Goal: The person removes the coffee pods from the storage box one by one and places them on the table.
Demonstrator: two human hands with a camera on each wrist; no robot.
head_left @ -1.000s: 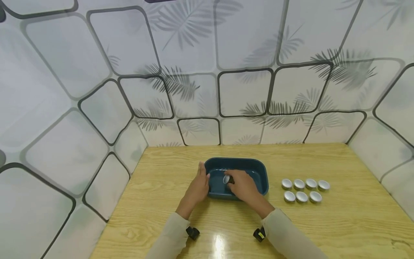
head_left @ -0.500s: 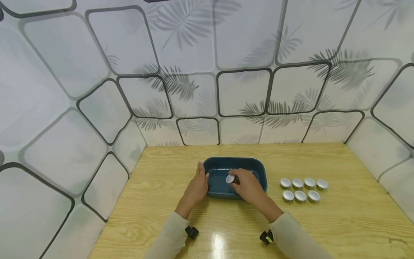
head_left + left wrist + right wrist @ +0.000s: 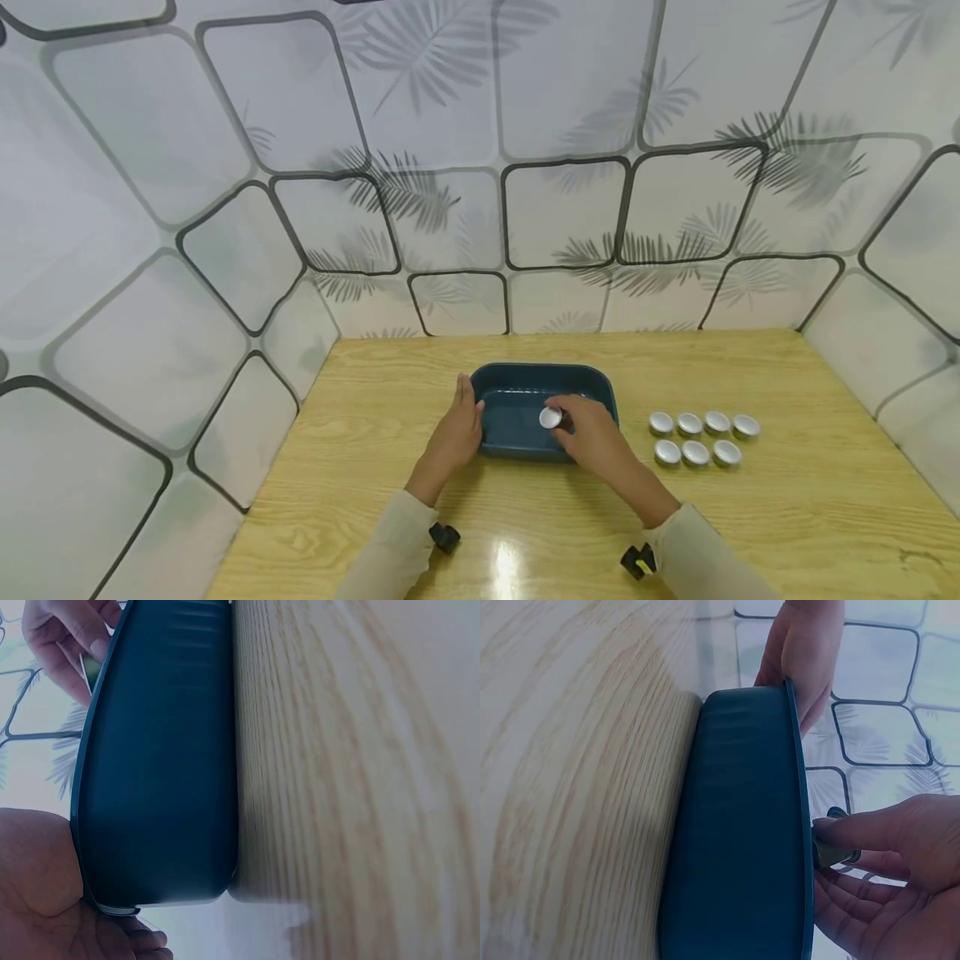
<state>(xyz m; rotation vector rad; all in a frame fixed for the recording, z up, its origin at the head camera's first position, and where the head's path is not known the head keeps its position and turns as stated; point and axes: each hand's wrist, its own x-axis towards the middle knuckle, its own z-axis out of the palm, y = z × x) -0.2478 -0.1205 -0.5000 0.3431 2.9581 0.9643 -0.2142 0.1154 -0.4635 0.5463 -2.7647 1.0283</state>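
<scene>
A dark blue rectangular basin [image 3: 513, 451] sits on the wooden table. My left hand [image 3: 454, 433] rests against its left end, fingers extended along the wall. Over the basin's right half, my right hand [image 3: 596, 437] pinches a small cup [image 3: 551, 418] between thumb and fingers. The cup is white inside, and its mouth tips toward the left and up. In the right wrist view the cup's dark greenish outside [image 3: 831, 853] shows just past the basin's rim. Whether the cup touches the basin floor cannot be told.
Several small white cups [image 3: 695, 453] stand in two rows on the table [image 3: 817, 467], right of the basin. Patterned cloth walls [image 3: 570, 217] enclose the back and sides of the table.
My right hand has shifted to the right inside the basin with the cup, whose mouth now faces more upward. The left hand stays against the basin's left end.
</scene>
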